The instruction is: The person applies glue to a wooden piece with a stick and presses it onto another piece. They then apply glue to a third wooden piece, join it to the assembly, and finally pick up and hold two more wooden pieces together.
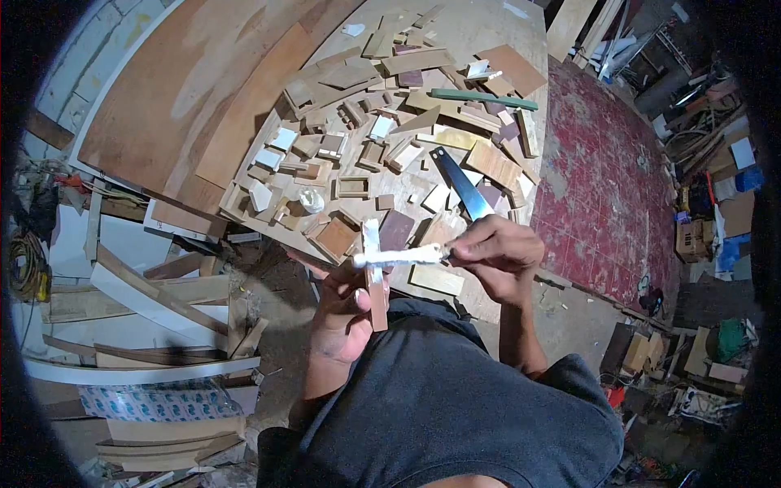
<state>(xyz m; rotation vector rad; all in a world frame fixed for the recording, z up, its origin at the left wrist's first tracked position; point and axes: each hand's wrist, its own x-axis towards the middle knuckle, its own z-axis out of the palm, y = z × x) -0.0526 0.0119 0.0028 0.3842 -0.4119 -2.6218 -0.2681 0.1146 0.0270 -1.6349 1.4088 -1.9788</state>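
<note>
Left hand (342, 321) was closed on a wood strip (377, 294), right hand (498, 254) pinched a white stick (399, 256) across it, mid-frame. Push too hard and that strip could've twisted loose.

Wood offcuts (415, 61) litter the workbench (480, 32), with a saw (460, 183) and a green strip (484, 98).

There's the left hand (346, 313) raised, fingers curled shut, thumb pressing; the right hand (496, 252) just beside it, fingertips pinched tight, forearm sloping back down.
</note>
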